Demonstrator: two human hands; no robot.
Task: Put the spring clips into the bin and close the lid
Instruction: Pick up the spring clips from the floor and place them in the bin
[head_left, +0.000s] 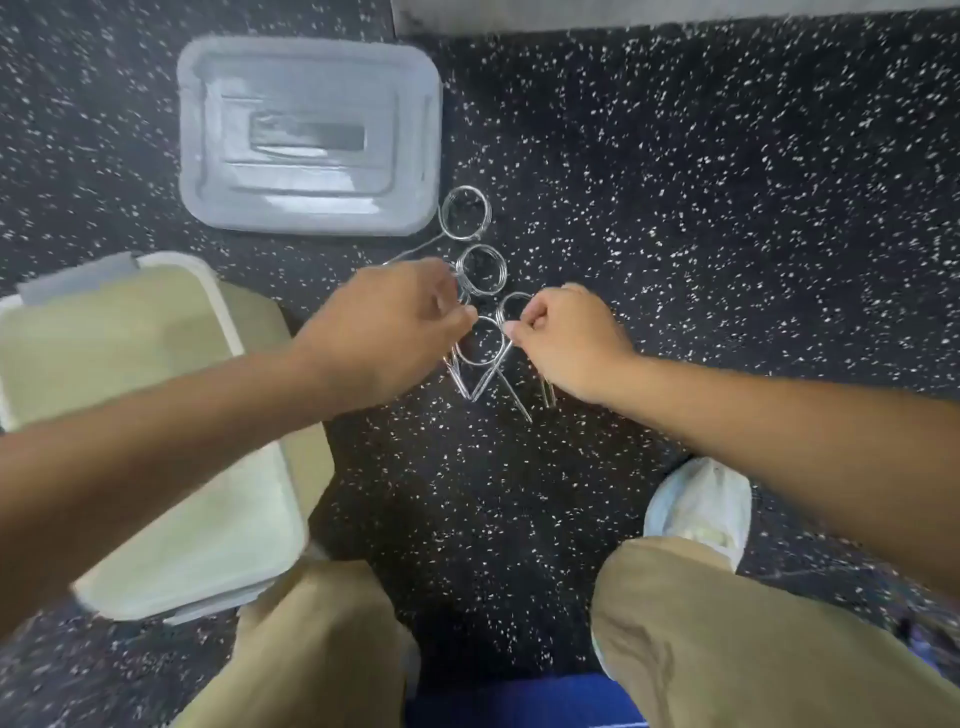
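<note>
Head view: wire spring clips (480, 312) are pinched from the speckled floor (701, 208) in the grip of both the left hand (400, 317) and the right hand (566, 338). Left of the grip stands the open bin (218, 322); beyond it lies the grey lid (306, 135).

Both forearms are bare from the elbow down, with no sleeve, watch or ring showing on the left hand (387, 317) or the right hand (566, 338). The legs are covered by khaki-tan trousers (727, 639) of plain woven cloth, loose at the knee. On the right foot sits a pale shoe (701, 506), white with a light blue tint and a rounded toe; the other foot is hidden.
</note>
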